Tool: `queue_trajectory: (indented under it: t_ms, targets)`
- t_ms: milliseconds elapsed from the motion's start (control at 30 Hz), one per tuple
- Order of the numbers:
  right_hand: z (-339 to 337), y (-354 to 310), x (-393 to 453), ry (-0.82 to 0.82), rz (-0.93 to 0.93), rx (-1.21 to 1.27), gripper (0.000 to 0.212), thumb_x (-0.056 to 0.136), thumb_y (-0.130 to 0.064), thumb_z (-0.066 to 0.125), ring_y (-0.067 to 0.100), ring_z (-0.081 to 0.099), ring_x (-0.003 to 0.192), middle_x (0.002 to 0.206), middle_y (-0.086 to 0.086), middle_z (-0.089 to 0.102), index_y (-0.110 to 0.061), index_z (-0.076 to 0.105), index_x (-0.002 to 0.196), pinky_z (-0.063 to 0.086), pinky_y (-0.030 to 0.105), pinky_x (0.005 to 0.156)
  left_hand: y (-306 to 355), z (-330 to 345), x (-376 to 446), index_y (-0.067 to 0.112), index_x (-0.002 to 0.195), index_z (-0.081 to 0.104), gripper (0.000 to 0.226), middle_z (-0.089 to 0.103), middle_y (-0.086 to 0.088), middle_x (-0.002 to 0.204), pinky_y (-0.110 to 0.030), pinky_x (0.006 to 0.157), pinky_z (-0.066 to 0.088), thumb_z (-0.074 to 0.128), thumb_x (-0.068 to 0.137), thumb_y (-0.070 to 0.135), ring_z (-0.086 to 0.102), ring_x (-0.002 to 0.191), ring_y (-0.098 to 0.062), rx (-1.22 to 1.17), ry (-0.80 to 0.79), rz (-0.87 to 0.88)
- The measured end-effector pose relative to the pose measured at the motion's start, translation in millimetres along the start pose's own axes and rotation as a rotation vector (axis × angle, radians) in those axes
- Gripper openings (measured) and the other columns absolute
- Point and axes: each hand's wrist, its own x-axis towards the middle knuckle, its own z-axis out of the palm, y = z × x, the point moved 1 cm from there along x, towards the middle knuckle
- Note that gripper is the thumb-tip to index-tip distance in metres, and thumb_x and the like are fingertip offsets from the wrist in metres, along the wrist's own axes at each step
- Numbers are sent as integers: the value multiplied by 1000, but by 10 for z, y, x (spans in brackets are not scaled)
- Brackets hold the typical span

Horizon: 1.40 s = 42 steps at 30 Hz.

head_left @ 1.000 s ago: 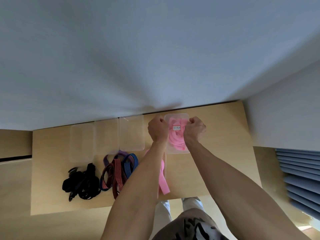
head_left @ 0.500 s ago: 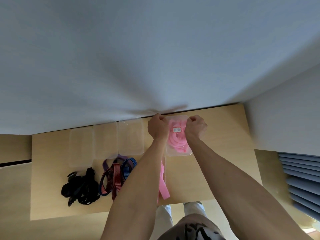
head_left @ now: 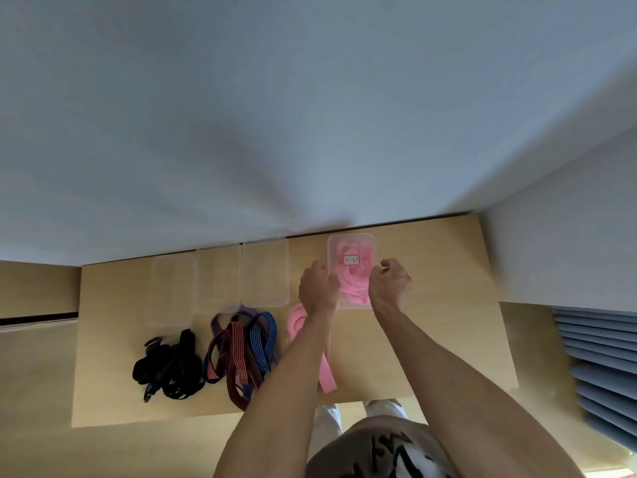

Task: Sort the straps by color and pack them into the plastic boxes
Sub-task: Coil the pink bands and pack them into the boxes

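The pink box point(head_left: 351, 270) stands at the far edge of the desk point(head_left: 431, 322), its long axis running away from the person, pink straps coiled inside under what looks like a lid. Both hands flank it: the left hand point(head_left: 319, 288) at its left long side, the right hand point(head_left: 389, 284) at its right, each grip curled, apparently onto the rim, though fingertips are hidden. One loose pink strap point(head_left: 325, 374) lies nearer, under the left forearm, so the left hand is closer.
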Motion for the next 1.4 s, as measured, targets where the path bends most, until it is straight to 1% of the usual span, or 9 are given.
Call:
queue_trajectory:
  t_ms: [200, 333, 433, 600, 800, 1000, 1200, 1300, 1400]
  targets:
    - [35, 385, -359, -66, 87, -76, 42, 80, -1, 56, 37, 66, 97, 108, 19, 71, -12, 68, 119, 40, 28, 72, -240, 97, -283, 6, 102, 68, 26, 71, -6, 92, -29, 60, 48, 56, 79, 2, 64, 82, -25, -162, -95, -115]
    - [5, 377, -288, -85, 137, -25, 34, 81, 2, 60, 37, 67, 91, 102, 20, 71, -10, 71, 112, 54, 35, 74, -254, 105, -231, -1, 98, 70, 20, 72, -13, 95, -39, 76, 56, 57, 83, -5, 67, 89, -31, -218, -74, -143]
    - [-12, 338, -265, -92, 148, -44, 32, 82, 0, 62, 36, 66, 92, 105, 17, 70, -11, 71, 111, 54, 35, 76, -243, 115, -256, 0, 90, 68, 17, 68, -11, 86, -34, 63, 46, 54, 83, -5, 64, 83, -32, -205, -64, -131]
    - [-26, 261, -230, -21, 69, -55, 40, 88, -2, 52, 37, 63, 103, 115, 15, 69, -12, 70, 122, 50, 36, 82, -242, 88, -247, 6, 119, 69, 30, 71, -9, 116, -27, 76, 48, 58, 91, 5, 67, 104, -27, -169, -60, -108]
    - [-28, 259, -167, 18, 107, -61, 29, 79, 8, 51, 30, 55, 74, 90, 15, 69, -8, 70, 93, 47, 32, 66, -200, 106, -197, 4, 91, 71, 21, 70, -7, 87, -25, 64, 40, 53, 88, -6, 58, 78, -19, -145, -4, -54]
    - [-86, 281, -155, 49, 136, -22, 29, 79, 8, 52, 30, 56, 76, 94, 16, 69, -6, 70, 96, 44, 30, 67, -179, 5, -281, 5, 114, 70, 21, 73, -9, 107, -32, 82, 55, 58, 99, 15, 68, 97, -24, -62, -5, 86]
    - [-166, 342, -145, 111, 111, 7, 37, 80, 10, 50, 38, 63, 95, 107, 19, 70, -6, 71, 107, 48, 36, 76, -48, 137, -361, 4, 114, 66, 24, 72, -14, 106, -35, 76, 52, 52, 94, 2, 67, 94, -28, -107, -112, 77]
    - [-222, 292, -131, 167, -168, -126, 55, 79, 12, 51, 41, 52, 125, 136, 22, 57, -4, 63, 130, 48, 48, 90, 110, 258, -374, 7, 112, 66, 28, 72, -12, 99, -35, 71, 49, 52, 90, -3, 67, 92, -31, -147, -70, 123]
    - [-279, 260, -29, 24, -402, -258, 64, 86, 13, 48, 36, 33, 145, 157, 17, 38, -12, 51, 145, 43, 48, 104, 312, 347, -368, 12, 120, 67, 35, 73, -7, 97, -36, 74, 52, 59, 89, -1, 67, 87, -28, -255, -10, 221]
